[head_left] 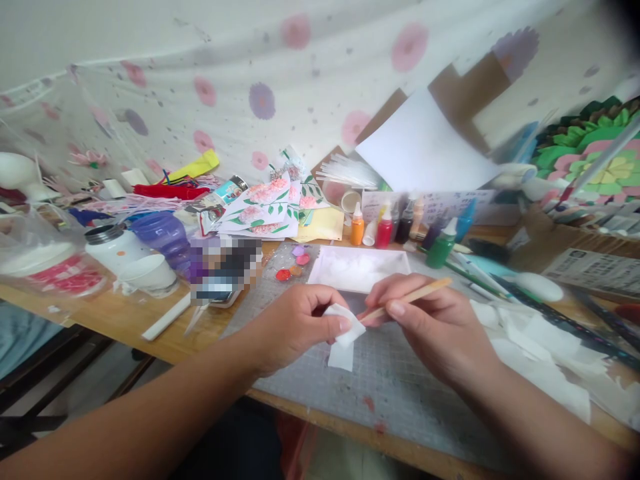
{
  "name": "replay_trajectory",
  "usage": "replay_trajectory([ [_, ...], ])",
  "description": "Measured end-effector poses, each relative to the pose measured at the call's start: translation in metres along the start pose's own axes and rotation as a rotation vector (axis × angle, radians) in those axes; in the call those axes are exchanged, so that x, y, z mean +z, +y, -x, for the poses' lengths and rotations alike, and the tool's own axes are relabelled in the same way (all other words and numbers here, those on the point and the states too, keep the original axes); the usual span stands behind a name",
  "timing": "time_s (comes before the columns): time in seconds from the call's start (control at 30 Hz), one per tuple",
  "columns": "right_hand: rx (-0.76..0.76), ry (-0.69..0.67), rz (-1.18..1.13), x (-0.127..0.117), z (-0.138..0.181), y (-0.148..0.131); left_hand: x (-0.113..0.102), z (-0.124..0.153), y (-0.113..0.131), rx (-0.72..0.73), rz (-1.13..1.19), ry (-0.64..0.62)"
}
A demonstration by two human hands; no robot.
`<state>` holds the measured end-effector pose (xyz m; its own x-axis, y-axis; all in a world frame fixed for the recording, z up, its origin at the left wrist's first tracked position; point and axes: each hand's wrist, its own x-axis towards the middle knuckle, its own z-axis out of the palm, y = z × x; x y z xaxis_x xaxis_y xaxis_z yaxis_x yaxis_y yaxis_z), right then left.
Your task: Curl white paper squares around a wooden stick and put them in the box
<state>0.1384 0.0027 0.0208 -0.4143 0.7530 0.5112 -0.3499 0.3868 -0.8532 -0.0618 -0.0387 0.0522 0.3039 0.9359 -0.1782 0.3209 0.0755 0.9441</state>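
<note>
A wooden desk (150, 333) with a grey gridded cutting mat (400, 387) stands before a white cloth backdrop (225, 80) printed with pink and purple flowers, in even, soft light, with dark floor (45, 400) visible below at left.

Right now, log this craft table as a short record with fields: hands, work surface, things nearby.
left hand: left hand pinches a small white paper piece
right hand: right hand holds a thin wooden stick, its tip at the paper
work surface: grey gridded cutting mat on a wooden table
behind the hands: shallow white tray
bottles: orange bottle, red bottle, green bottle
left side: white jar, purple container
backdrop: flower-print cloth
</note>
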Motion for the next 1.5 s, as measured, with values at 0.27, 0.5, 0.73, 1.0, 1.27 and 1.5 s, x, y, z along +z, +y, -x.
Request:
replay_trajectory([
  [0.27, 0.011, -0.014, -0.018, 0.0002, 0.0006, -0.0005, 0.0001, 0.0005, 0.0011, -0.01, 0.018, -0.018],
  [0.5, 0.02, -0.029, -0.007, -0.0005, 0.0008, 0.0013, -0.002, -0.0013, 0.0018, -0.005, -0.023, -0.001],
  [0.73, 0.013, -0.038, -0.002, 0.0001, 0.0013, 0.0003, -0.0025, -0.0004, 0.0007, 0.009, -0.016, -0.011],
  [1.0, 0.024, -0.029, -0.028, 0.0002, 0.0017, -0.0004, -0.0001, -0.0033, -0.0021, 0.04, -0.066, 0.04],
  [1.27, 0.033, 0.015, -0.018, 0.0004, 0.0008, 0.0008, 0.0014, -0.0038, 0.003, 0.044, -0.37, 0.267],
  [1.5, 0.018, 0.015, -0.017, 0.0008, 0.0004, 0.0015, 0.003, -0.0027, 0.0017, 0.05, -0.05, 0.06],
])
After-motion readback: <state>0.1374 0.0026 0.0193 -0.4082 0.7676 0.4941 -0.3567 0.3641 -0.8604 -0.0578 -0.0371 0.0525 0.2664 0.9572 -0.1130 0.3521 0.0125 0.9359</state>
